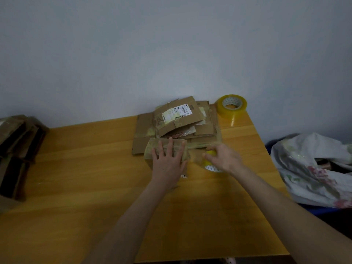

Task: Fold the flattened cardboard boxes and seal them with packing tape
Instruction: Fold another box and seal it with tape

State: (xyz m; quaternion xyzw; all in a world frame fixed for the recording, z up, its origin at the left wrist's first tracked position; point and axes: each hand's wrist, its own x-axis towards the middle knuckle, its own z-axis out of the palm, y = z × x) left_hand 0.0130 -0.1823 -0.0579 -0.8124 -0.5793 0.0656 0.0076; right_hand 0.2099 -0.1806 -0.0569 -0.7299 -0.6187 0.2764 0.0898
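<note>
On wooden table (95,187), count first: 2 packing-tape rolls, 1 folded cardboard box (152,147), 1 flattened-box pile (202,128) (layers overlap, so exact no. can't be told), 2 hands.

Folded cardboard box sits approx. mid-table, touching the near edge of the flattened-box pile, which lies at 12 o'clock from it by the wall. Top sheet of the pile carries 1 white shipping label (176,112). Far tape roll (232,106) lies flat, core up, at 1 o'clock from the box, on the back-right corner. Near tape roll (210,166) is just beside the box at 3 o'clock.

L hand (167,162): palm down, fingers straight & spread, pressing flat on the box top, tips pointing to 12; it holds nothing. R hand (222,159): knuckles up, fingers & thumb curled over the near tape roll, gripping it (motion blur, finer detail unclear). Both forearms are bare, reaching in from 5–6 o'clock.

Off-table: heap of brown boxes (17,149) w/ dark openings at 9 o'clock; floral cloth (312,168) at 3 o'clock.
</note>
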